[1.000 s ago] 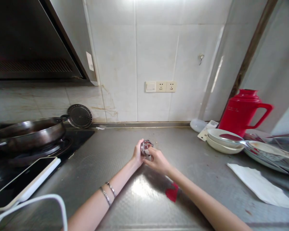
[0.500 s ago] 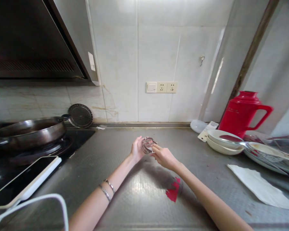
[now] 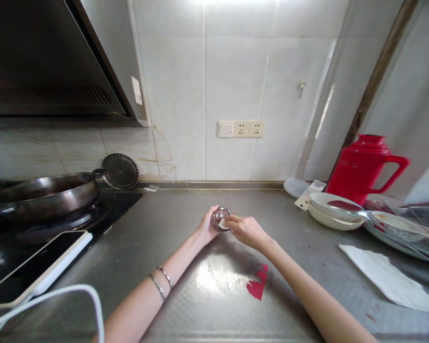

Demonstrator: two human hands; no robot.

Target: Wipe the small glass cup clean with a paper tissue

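Kitchen wall: pale tiles (image 3: 178, 85), stained brown at lower left, beyond the grip; a switch-and-socket strip (image 3: 240, 129) sits just right of straight ahead of it.
Table: grey metal top (image 3: 171, 214) beneath both hands.
Glass: small clear glass (image 3: 217, 215), within the grip, its mouth facing the camera; whether its base touches the table cannot be told.
Left grip: left hand (image 3: 207, 226) curled around the glass's left side, closed on it; two bracelets (image 3: 158, 286) circle that forearm.
Right grip: right hand (image 3: 248, 231), fingers pinched together on a small white scrap (image 3: 222, 223) at the glass's mouth.
Red patch: ragged-edged red piece (image 3: 259, 283), nearer the camera than the grip and a little to its right, flat on the table.
Left of the grip: dark stove (image 3: 125, 202) with a steel pan (image 3: 50, 193); black-screened phone (image 3: 39, 264) and white cable (image 3: 93, 305) nearer the camera; round dark disc (image 3: 120, 171) leaning against the wall.
Right of the grip: white paper (image 3: 388, 276), then stacked bowls (image 3: 336, 223), with a red thermos (image 3: 361, 166) behind them.
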